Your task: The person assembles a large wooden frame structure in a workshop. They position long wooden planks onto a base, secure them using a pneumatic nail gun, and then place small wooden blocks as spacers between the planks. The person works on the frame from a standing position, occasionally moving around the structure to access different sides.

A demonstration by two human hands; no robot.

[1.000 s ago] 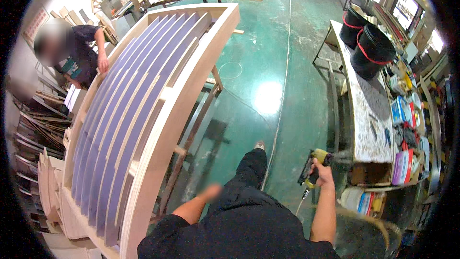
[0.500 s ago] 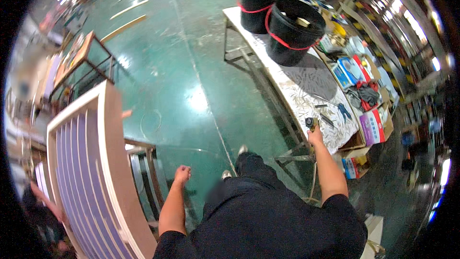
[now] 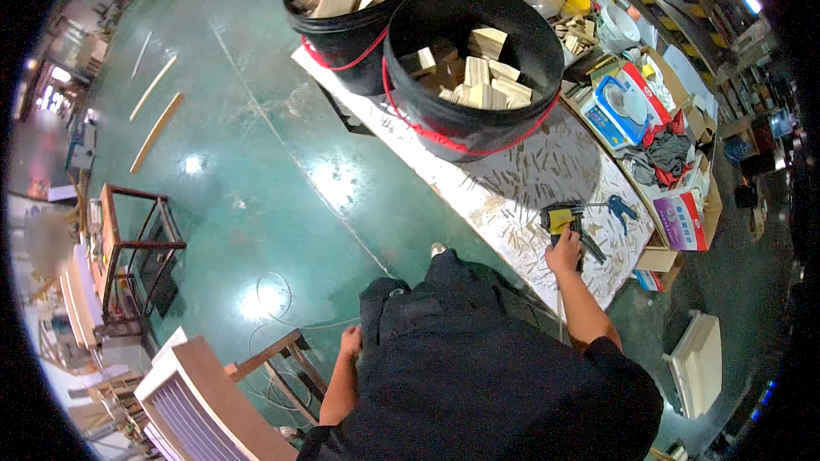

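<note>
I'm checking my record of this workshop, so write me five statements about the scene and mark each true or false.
1. The right hand grips a yellow-and-black handheld power tool. True.
2. The left hand holds a matching tool. False: no object shows in it; it is beside the black trousers.
3. The nearer round black bucket contains pale wooden blocks. True.
4. The dark-blue plier-shaped tool lies on the green floor. False: it lies on the white worktop.
5. The pale wooden frame with grey-purple slats stands at the picture's upper right. False: it is at the lower left.
</note>
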